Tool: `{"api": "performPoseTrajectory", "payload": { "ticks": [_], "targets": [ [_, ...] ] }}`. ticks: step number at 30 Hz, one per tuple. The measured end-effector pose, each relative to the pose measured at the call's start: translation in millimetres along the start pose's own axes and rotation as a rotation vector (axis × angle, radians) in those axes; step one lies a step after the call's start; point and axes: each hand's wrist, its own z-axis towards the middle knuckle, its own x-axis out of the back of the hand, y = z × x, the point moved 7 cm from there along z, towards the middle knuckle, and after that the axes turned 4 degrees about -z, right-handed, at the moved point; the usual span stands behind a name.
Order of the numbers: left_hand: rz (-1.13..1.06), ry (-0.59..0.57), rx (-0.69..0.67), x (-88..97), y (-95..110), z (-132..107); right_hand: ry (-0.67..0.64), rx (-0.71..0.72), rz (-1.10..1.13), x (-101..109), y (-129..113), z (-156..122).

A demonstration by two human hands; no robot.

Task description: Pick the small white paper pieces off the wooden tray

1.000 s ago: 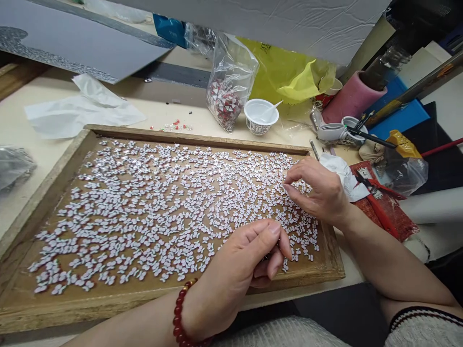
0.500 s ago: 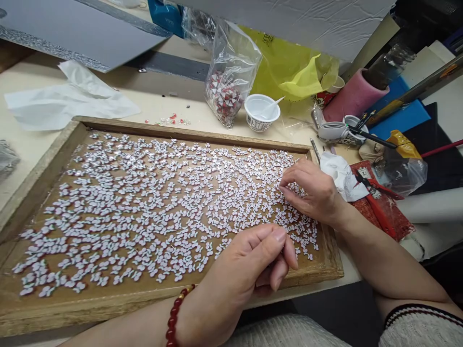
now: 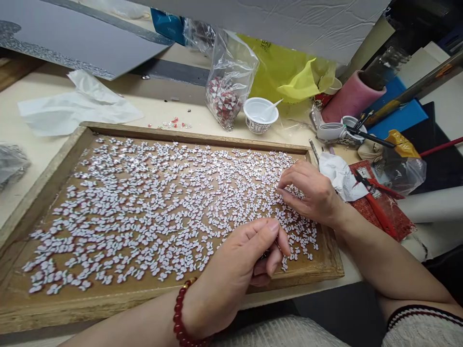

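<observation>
A shallow wooden tray (image 3: 202,137) holds a dense spread of small whitish, cherry-shaped pieces (image 3: 152,212), many with reddish or green edges. Over the tray's near right part is my left hand (image 3: 249,255), thumb pressed on curled fingers; a small dark bit shows between them, too little to name. My right hand (image 3: 311,193) hovers at the tray's right end, close to the pieces, with thumb and forefinger brought together. Whatever lies between those fingertips is too small to make out. A red bead bracelet (image 3: 181,308) circles my left wrist.
Behind the tray stand a clear bag of red and white pieces (image 3: 226,99) and a white cup (image 3: 260,115) with a spoon. White tissue (image 3: 75,108) lies at the back left. Right of the tray are crumpled tissue (image 3: 342,176), red-handled scissors (image 3: 379,212) and a pink roll (image 3: 342,99).
My left hand has shifted slightly left and up. My right hand stays almost in place, still pinched. The view has moved a little, so the tray's left side sits further right.
</observation>
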Motion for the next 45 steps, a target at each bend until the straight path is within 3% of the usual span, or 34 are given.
{"api": "performPoseTrajectory", "payload": {
  "ticks": [11,27,45],
  "targets": [
    [0.075,0.045,-0.069,6.6,0,0,0.007,-0.009,-0.015,-1,1,0],
    [0.072,0.020,-0.037,2.3,0,0,-0.001,-0.006,-0.014,-1,0,0],
    [0.054,-0.018,-0.006,1.8,0,0,-0.113,0.005,0.026,-19,-3,-2]
  ]
}}
